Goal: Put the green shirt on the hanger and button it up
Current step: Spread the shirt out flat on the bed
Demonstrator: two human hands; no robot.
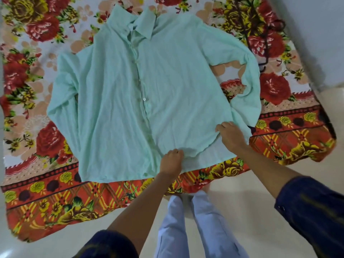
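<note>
The left hand [172, 161] is pinching the shirt's [149, 86] bottom edge. The right hand [231, 135], beside it, is gripping the hem too. The shirt is lying flat on the blanket [55, 192], stretching away from both hands.

The green shirt [149, 86] lay flat, front up, on a flowered blanket [46, 192] — sleeves spread. The left hand [172, 161] pinched its bottom hem; the right hand [231, 135] gripped the hem's right corner.
</note>
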